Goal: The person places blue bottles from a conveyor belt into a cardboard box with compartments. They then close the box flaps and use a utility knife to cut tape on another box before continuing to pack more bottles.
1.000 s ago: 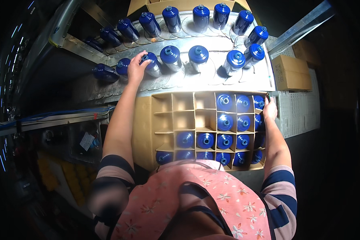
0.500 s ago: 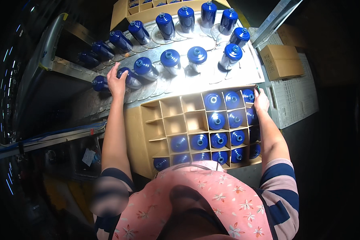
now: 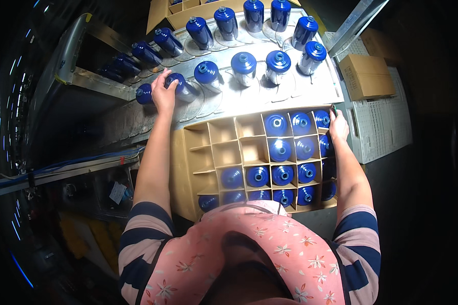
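My left hand is closed around the upper part of a blue glass bottle standing in the near row on the metal conveyor. Its thumb lies by the neck. Below sits a divided carton, with blue bottles upright in many cells, mostly to the right and near side. Several cells at the far left and middle hold nothing. At the carton's far right corner, my right hand is closed on the edge; a small dark and green item shows at its fingertips, too small to name.
More blue bottles stand along the far row of the conveyor. Behind it is another divided carton. A closed cardboard box rests on a pale plastic pallet at right. A metal post rises beside the conveyor.
The near-row bottles have moved right along the conveyor, and my left hand has moved right with its bottle. The far-row bottles have shifted left. My right hand stays at the carton corner.
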A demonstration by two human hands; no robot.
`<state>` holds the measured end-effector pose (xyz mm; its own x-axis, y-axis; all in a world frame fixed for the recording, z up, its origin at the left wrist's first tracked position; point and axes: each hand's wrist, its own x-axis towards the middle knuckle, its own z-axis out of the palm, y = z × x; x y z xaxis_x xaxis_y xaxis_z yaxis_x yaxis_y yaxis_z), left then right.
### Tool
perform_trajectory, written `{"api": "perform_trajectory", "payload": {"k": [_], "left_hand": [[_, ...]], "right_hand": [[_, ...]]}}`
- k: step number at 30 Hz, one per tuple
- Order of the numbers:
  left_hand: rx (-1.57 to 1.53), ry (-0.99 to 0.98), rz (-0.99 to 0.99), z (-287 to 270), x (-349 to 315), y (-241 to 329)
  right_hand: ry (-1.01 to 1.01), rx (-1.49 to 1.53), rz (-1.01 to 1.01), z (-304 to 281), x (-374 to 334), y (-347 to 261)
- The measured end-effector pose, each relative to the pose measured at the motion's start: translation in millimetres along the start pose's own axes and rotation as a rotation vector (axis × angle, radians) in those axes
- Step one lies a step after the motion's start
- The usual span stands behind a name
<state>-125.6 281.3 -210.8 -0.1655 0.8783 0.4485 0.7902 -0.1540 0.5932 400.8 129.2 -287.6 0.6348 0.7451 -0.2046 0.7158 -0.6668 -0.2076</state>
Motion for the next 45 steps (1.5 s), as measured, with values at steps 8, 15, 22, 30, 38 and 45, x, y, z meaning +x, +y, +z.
{"api": "perform_trajectory", "payload": {"k": [8, 15, 22, 30, 38, 45], "left_hand": [[-0.338, -0.825, 0.422, 96.1, -133.1, 146.3], [-0.15, -0.812, 0.523, 125.3, -168.6, 139.9], [-0.431, -0.654, 0.412, 62.2, -148.3, 162.6], [-0.865, -0.189, -0.2, -132.7, -86.6, 105.3], [-0.487, -0.019, -0.201, -117.4, -7.6, -0.2], [-0.181, -0.056, -0.234, -29.9, 11.3, -69.3]], "right_hand": [[0.029, 0.091, -0.082, 12.6, 9.3, -2.8], [-0.007, 0.082, -0.074, 7.9, 8.6, 0.3], [-0.026, 0.087, -0.054, 2.8, 0.8, 6.8], [-0.009, 0.079, -0.08, -5.3, -9.0, 4.9], [0.017, 0.045, -0.022, -2.3, -19.9, 4.6], [0.019, 0.034, -0.07, 6.3, 2.4, -6.9]]}}
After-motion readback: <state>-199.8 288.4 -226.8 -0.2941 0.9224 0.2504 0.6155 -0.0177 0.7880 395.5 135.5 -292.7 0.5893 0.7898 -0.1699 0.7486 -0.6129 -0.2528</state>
